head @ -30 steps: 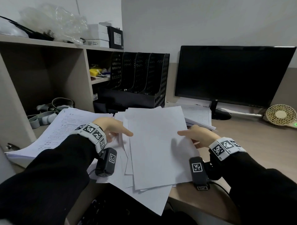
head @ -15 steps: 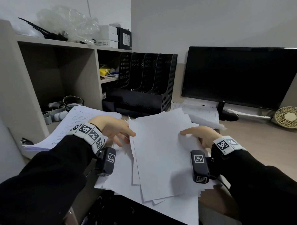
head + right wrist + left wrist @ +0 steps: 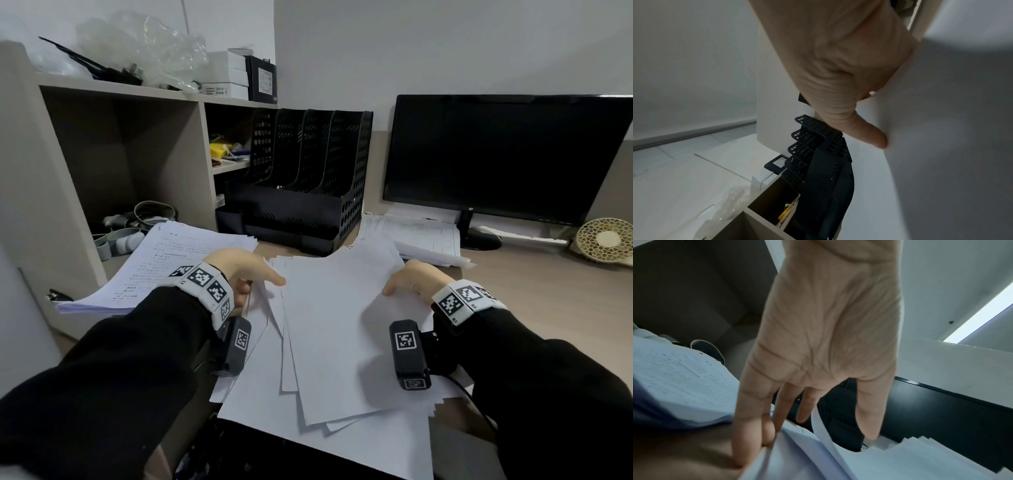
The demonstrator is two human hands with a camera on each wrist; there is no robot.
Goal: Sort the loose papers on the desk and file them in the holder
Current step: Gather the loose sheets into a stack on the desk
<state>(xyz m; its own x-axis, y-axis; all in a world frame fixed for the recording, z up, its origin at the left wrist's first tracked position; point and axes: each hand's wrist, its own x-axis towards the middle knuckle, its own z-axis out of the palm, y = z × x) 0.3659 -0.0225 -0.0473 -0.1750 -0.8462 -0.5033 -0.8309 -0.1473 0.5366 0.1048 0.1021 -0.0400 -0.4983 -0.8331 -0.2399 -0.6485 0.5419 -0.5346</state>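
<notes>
From the head view, a fanned stack of blank white papers (image 3: 329, 342) lies at the near edge of the desk (image 3: 548, 301), some sheets overhanging that edge. The left hand (image 3: 245, 270) grips the stack's left side, thumb laid on top and fingers tucked under the sheets. The right hand (image 3: 412, 279) holds the right side the same way, thumb on the top sheet, the other fingers hidden beneath. Behind the stack, toward the far edge, stands the black perforated file holder (image 3: 308, 185) with several upright slots, beside the open shelving unit (image 3: 113, 144) at the desk's left edge. A thick pile of printed pages (image 3: 154, 270) sits just left of the left hand, partly inside the shelf bay. Another printed batch (image 3: 421, 236) lies in front of the dark monitor (image 3: 503, 154), and a small round fan (image 3: 606, 240) rests near the far right corner. In the left wrist view, the left hand (image 3: 818, 340) reaches down with its fingers (image 3: 748, 426) curled into the edges of the papers (image 3: 838, 464), thumb pressing the sheets from the other side; the printed pages (image 3: 680, 382) show at left. In the right wrist view, the right hand (image 3: 838, 65) pinches the papers (image 3: 931, 146), thumb flat against the white sheet, with the file holder (image 3: 818, 162) and the shelving unit (image 3: 756, 224) beyond.
</notes>
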